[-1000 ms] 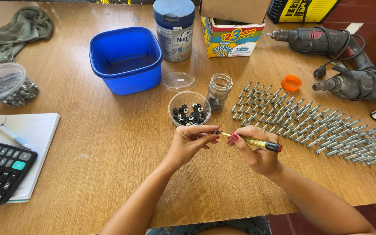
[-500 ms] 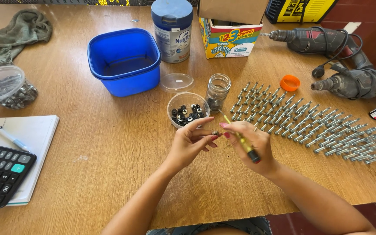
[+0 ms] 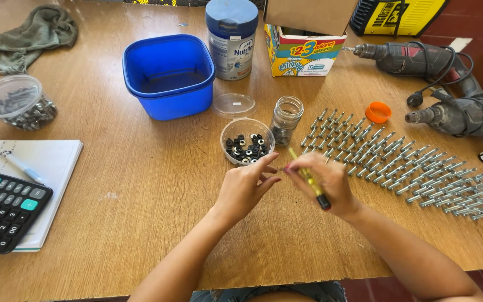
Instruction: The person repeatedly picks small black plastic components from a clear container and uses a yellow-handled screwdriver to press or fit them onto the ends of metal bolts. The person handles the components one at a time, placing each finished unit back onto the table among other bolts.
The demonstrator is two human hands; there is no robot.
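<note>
1. The right hand (image 3: 325,182) is clenched around a yellow screwdriver (image 3: 308,180), whose dark handle end juts out below the palm and whose tip points up towards the glass jar (image 3: 285,119).
2. The left hand (image 3: 245,187) has its thumb and fingertips pinched together against the right hand's fingertips. It seems to grip a small screw there, though the piece is too small to be sure.
3. The pinch sits just left of the screwdriver shaft, above the wooden table (image 3: 141,184).
4. Just beyond the hands stands a clear cup of black washers (image 3: 246,142), with the jar beside it.
5. Rows of assembled screws (image 3: 403,168) lie to the right, near the right hand.
6. Farther off are a blue tub (image 3: 169,75), a calculator (image 3: 4,207) on a notebook (image 3: 57,162), and two power drills (image 3: 443,84).
</note>
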